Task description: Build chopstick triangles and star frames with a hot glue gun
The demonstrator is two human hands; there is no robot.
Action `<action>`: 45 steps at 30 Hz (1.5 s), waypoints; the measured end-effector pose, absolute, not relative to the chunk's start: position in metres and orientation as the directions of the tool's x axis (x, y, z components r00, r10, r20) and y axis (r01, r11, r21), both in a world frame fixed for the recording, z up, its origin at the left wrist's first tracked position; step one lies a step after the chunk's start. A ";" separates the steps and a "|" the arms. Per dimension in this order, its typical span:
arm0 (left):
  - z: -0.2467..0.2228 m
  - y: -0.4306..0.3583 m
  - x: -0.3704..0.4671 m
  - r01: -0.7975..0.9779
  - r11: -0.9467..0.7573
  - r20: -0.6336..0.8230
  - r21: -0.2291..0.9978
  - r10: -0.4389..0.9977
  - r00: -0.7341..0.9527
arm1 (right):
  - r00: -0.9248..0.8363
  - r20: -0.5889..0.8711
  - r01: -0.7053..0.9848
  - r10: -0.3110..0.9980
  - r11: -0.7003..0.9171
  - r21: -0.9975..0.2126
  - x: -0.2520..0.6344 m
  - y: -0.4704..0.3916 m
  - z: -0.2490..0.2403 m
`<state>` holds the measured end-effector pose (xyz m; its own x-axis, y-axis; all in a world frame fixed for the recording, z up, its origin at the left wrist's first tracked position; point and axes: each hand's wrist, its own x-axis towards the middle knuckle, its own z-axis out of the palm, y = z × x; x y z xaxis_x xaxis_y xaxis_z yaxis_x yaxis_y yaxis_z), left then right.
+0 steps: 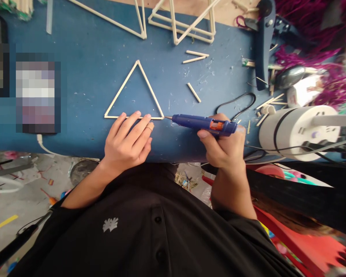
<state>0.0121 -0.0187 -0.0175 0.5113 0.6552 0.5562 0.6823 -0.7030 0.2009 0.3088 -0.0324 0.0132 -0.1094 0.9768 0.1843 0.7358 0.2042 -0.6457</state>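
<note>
A triangle of thin pale sticks [121, 89] lies flat on the blue table. My left hand [128, 139] rests over its bottom side, fingers spread a little and fingertips on the stick; a ring is on one finger. My right hand [226, 144] is wrapped round a blue glue gun [190, 122], which points left. Its metal tip touches or nearly touches the triangle's bottom right corner. Short loose sticks [194, 92] lie to the upper right of the triangle.
Larger stick frames [180, 29] lie along the far edge. A phone [38, 96] with a cable is at the left. To the right are a white round power socket [300, 132], black cables, a dark blue tool [263, 46] and purple strands [334, 77].
</note>
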 end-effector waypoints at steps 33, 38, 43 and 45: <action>-0.020 -0.020 0.010 0.674 -0.692 0.532 0.260 0.685 0.498 | -0.072 0.146 0.717 0.987 0.153 -0.680 0.303 -0.031 0.015; -0.020 -0.019 0.010 0.672 -0.704 0.548 0.229 0.664 0.509 | -0.126 0.159 0.701 0.979 0.201 -0.684 0.301 -0.030 0.016; -0.021 -0.019 0.010 0.674 -0.700 0.548 0.236 0.668 0.503 | -0.154 0.164 0.728 0.974 0.224 -0.648 0.302 -0.031 0.017; -0.021 -0.019 0.011 0.677 -0.698 0.551 0.231 0.668 0.500 | -0.143 0.182 0.745 0.973 0.227 -0.627 0.303 -0.032 0.017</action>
